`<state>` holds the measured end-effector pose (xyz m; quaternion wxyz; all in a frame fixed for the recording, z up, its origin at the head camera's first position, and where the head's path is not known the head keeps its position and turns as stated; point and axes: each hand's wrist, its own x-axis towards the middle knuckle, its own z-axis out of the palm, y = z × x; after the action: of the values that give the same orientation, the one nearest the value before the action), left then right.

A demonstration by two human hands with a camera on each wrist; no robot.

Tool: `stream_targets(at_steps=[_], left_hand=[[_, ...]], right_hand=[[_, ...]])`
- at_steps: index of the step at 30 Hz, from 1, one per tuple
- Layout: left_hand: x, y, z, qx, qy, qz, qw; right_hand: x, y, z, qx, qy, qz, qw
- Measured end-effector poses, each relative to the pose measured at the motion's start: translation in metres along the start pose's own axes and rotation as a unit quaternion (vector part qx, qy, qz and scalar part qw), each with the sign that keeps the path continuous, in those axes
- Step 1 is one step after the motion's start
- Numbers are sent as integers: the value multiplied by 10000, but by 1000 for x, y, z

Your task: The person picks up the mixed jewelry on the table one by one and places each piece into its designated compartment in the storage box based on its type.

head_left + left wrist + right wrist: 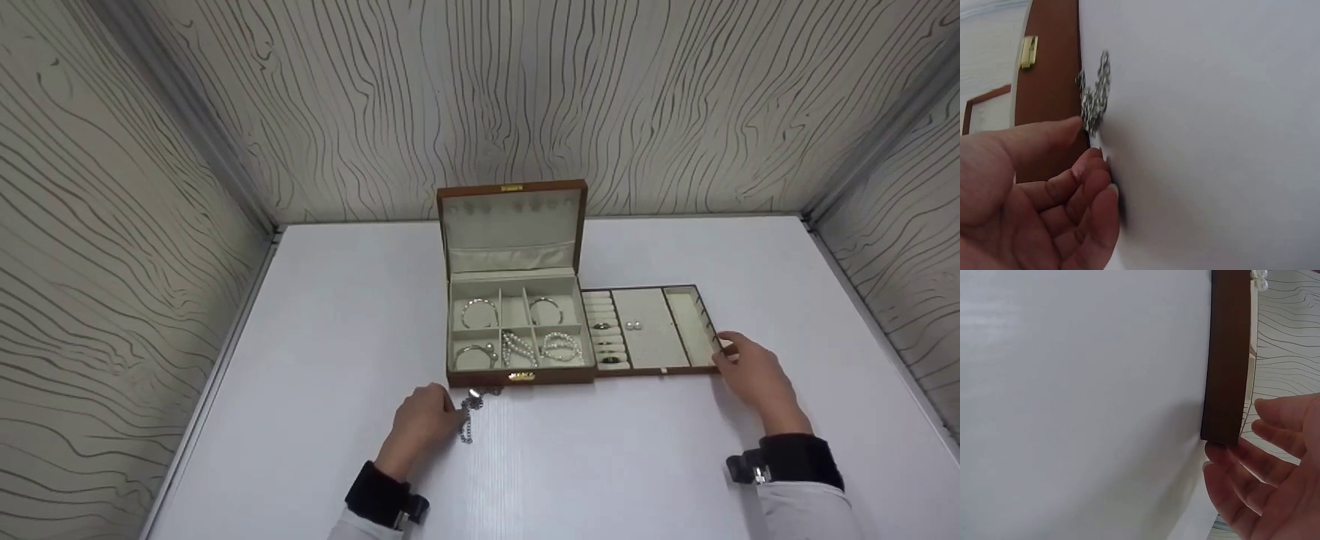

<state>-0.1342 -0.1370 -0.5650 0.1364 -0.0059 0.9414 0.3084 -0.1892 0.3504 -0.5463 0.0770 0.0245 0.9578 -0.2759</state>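
A brown jewelry box stands with its lid raised, holding bracelets and pearl strings in pale compartments. From its right side extends a drawer with rings in padded rolls and a pair of pearl earrings. My right hand is at the drawer's outer end; in the right wrist view its fingertips touch that end, thumb beside the upper edge. At the box's front left corner is my left hand, fingers loosely curled. Its thumb tip is right at a silver chain lying on the table.
The white table meets wood-grain patterned panels at the back and both sides. The raised lid leans up behind the box. A gold clasp marks the box's front.
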Motion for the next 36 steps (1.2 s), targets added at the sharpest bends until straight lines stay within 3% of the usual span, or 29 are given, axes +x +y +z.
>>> stream_targets(at_steps=[9, 13, 16, 20, 22, 27, 30, 33, 36], left_hand=[[-7, 2, 6, 285, -83, 248, 9993], [-10, 3, 2, -53, -362, 470, 9982], [-11, 6, -5, -534, -605, 846, 9931], [-13, 16, -17, -1246, -755, 1526, 9775], [-14, 23, -23, -1654, -845, 1706, 9677], [-17, 43, -34, -2686, -1098, 1803, 9398], [-16, 54, -40, -3076, -1125, 1963, 9242], [-15, 66, -46, -3339, -1079, 2117, 9122], [-13, 77, -53, -3477, -951, 2206, 9063]], right_hand=[[-5, -9, -6, 7, 211, 25, 9998], [-7, -16, -9, 11, 279, 6, 9996], [-7, -21, -11, 12, 370, -40, 9993], [-7, -29, -11, 69, 452, -108, 9989], [-6, -34, -11, 103, 479, -141, 9987], [-7, -48, -11, 205, 515, -286, 9981], [-7, -57, -10, 252, 550, -437, 9972], [-7, -67, -9, 256, 591, -576, 9963], [-8, -78, -7, 232, 627, -733, 9951]])
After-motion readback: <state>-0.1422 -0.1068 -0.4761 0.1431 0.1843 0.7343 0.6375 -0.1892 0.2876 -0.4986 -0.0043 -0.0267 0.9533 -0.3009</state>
